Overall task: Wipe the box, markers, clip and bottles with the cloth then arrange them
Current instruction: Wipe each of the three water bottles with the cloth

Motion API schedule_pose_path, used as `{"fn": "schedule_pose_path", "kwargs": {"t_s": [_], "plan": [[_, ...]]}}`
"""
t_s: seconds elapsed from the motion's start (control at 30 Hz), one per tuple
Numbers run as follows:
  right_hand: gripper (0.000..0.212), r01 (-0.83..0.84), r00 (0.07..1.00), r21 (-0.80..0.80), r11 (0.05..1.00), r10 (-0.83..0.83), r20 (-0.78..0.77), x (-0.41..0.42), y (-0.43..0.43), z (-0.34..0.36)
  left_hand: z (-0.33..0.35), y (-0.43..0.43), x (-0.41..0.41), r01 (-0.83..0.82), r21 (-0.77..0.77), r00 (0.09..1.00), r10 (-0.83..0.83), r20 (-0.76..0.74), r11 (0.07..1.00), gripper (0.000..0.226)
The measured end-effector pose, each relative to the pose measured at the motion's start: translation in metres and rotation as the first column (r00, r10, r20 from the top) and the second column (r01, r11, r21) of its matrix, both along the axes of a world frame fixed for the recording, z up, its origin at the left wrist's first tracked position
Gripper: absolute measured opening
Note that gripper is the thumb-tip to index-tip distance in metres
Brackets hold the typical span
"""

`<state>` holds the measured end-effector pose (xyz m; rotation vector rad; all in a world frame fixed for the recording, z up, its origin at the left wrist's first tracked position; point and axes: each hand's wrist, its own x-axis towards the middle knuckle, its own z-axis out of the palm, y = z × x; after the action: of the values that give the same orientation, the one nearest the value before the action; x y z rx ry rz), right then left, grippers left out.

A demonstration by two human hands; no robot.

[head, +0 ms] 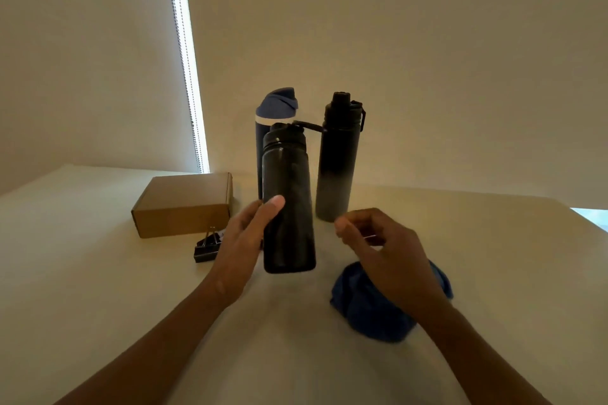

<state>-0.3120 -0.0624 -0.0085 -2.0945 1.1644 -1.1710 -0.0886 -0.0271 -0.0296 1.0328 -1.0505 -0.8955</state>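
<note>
Two bare forearms reach in from the bottom edge of the head view, over a pale table (98,273). Nearest on the right lies a crumpled blue cloth (362,319), resting on the table surface and partly hidden beneath the right wrist. Above it the right hand (385,250) hovers with fingers loosely curled and thumb drawn toward the fingertips; it grips nothing, and a clear gap separates it from the bottle in the middle.

That black bottle (288,204) is held upright by the left hand (243,240), whose thumb presses on its front while the remaining fingers wrap out of sight behind. Whether its base touches the table or hangs just above it cannot be told. A loop strap sticks out sideways from its cap, toward the right.

Behind it stands a blue bottle (278,105) with a white band below its lid, mostly covered by the held one. Just to the right stands a taller dark bottle (335,161), black at the top and fading to grey at the base, upright on the table.

Left of the group sits a closed brown cardboard box (184,204). Near its front corner a black binder clip (205,248) lies beside the left hand. Something small and pale shows between clip and hand, too hidden to identify.

A bright strip of window light with a bead chain (184,59) runs down the wall.
</note>
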Motion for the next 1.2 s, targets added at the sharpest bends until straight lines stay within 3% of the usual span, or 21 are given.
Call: {"fn": "schedule_pose_path", "kwargs": {"t_s": [0.07, 0.17, 0.27, 0.33, 0.5, 0.6, 0.67, 0.7, 0.87, 1.0, 1.03, 1.2], "plan": [[0.017, 0.139, 0.982, -0.104, 0.985, -0.151, -0.11, -0.022, -0.015, 0.004, 0.001, -0.002, -0.001, 0.001, 0.012, 0.996, 0.0, -0.088, 1.0, 0.048], [0.048, 0.339, 0.879, -0.111, 0.934, -0.356, -0.318, -0.064, -0.035, 0.005, 0.002, -0.003, -0.002, -0.005, 0.025, 0.981, 0.01, -0.194, 1.0, 0.034], [0.083, 0.438, 0.711, -0.028, 0.899, -0.365, -0.601, -0.082, -0.044, -0.002, 0.001, -0.004, -0.002, -0.025, 0.032, 0.978, 0.031, -0.208, 0.999, 0.024], [0.087, 0.438, 0.654, 0.005, 0.899, -0.315, -0.688, -0.077, -0.046, -0.012, 0.0, -0.005, -0.002, -0.033, 0.037, 0.979, 0.04, -0.202, 0.999, 0.026], [0.028, 0.199, 0.871, -0.08, 0.977, -0.213, -0.442, -0.051, -0.042, -0.015, -0.001, -0.004, -0.004, -0.023, 0.037, 0.984, 0.029, -0.174, 0.999, 0.044], [0.016, 0.124, 0.986, -0.076, 0.989, -0.132, -0.101, -0.036, -0.027, -0.002, -0.002, -0.004, -0.004, -0.03, 0.045, 0.989, 0.036, -0.143, 0.999, 0.042], [0.017, 0.075, 0.986, 0.021, 0.997, -0.077, 0.149, -0.031, -0.022, 0.003, -0.002, -0.005, -0.003, -0.042, 0.05, 0.991, 0.048, -0.129, 0.998, 0.041], [0.018, 0.054, 0.977, 0.053, 0.997, -0.064, 0.202, -0.029, -0.022, 0.003, -0.002, -0.005, -0.003, -0.046, 0.056, 0.99, 0.053, -0.129, 0.997, 0.042], [0.017, 0.063, 0.977, 0.081, 0.995, -0.078, 0.2, -0.024, -0.019, -0.006, -0.002, -0.006, 0.0, -0.047, 0.057, 0.985, 0.056, -0.161, 0.997, 0.047], [0.01, 0.283, 0.952, -0.257, 0.924, -0.239, 0.19, -0.033, -0.016, 0.002, -0.002, -0.007, 0.003, -0.049, 0.052, 0.979, 0.058, -0.196, 0.997, 0.052], [0.01, 0.303, 0.946, -0.278, 0.911, -0.253, 0.202, -0.035, -0.015, 0.004, -0.002, -0.007, 0.004, -0.052, 0.057, 0.977, 0.062, -0.203, 0.997, 0.055], [0.027, 0.342, 0.908, -0.003, 0.94, -0.329, 0.261, -0.036, -0.02, 0.004, -0.004, -0.009, 0.004, -0.04, 0.049, 0.973, 0.05, -0.226, 0.998, 0.069]]}}
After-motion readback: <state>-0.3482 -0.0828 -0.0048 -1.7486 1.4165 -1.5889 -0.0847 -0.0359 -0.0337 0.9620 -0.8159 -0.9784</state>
